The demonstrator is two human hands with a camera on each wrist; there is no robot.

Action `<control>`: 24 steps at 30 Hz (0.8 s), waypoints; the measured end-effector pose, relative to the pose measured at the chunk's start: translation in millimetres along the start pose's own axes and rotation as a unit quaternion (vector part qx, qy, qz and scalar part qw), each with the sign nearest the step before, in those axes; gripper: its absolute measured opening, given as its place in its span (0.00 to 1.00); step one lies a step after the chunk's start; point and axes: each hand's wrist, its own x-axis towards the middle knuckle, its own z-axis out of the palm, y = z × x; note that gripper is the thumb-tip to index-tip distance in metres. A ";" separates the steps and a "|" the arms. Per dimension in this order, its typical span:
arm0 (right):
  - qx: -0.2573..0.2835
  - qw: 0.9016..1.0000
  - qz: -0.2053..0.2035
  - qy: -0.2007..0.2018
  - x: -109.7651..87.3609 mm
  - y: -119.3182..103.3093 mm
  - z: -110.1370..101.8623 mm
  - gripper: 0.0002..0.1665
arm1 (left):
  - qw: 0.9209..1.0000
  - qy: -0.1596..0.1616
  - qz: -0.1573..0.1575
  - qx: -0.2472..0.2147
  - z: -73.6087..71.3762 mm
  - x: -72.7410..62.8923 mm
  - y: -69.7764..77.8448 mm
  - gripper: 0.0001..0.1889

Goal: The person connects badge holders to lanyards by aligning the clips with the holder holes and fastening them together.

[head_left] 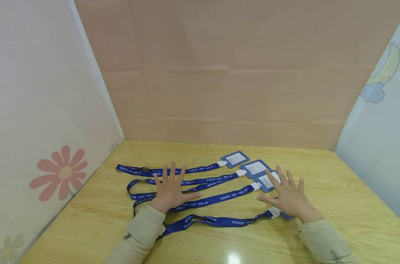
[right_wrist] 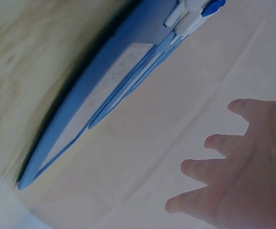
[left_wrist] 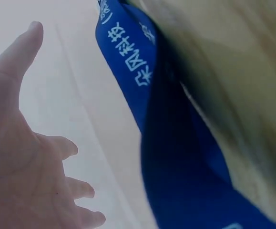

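Several blue lanyards with white lettering lie side by side on the wooden table in the head view, loops to the left and badge holders to the right. My left hand (head_left: pixel 168 192), palm down with fingers spread, hovers over the straps, near the middle lanyard (head_left: pixel 216 199). In the left wrist view a twisted blue strap (left_wrist: pixel 128 57) passes beside that hand. Fingers fanned out, my right hand (head_left: pixel 292 200) is above the badge holders and partly hides the nearest badge holder (head_left: pixel 287 216). The farthest badge holder (head_left: pixel 243 158) shows fully, with a white clip (head_left: pixel 221 163). Neither hand holds anything.
The wooden table (head_left: pixel 348 205) is enclosed by a tan backdrop (head_left: pixel 233 91) behind, a flower-patterned white panel (head_left: pixel 54 110) at left and a moon-and-cloud panel (head_left: pixel 385 128) at right. Two badge holders overlap near the right fingertips.
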 end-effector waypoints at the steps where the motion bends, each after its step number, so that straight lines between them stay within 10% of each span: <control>1: 0.001 1.000 -0.001 0.000 0.3 0.0 -0.1 0.57 | 1.000 0.000 0.001 -0.001 -0.5 -0.2 0.3 0.55; 24: 0.002 1.000 0.000 -0.013 -1.0 -1.4 -2.2 0.57 | 0.999 -0.018 0.018 -0.019 -2.9 -0.2 4.6 0.55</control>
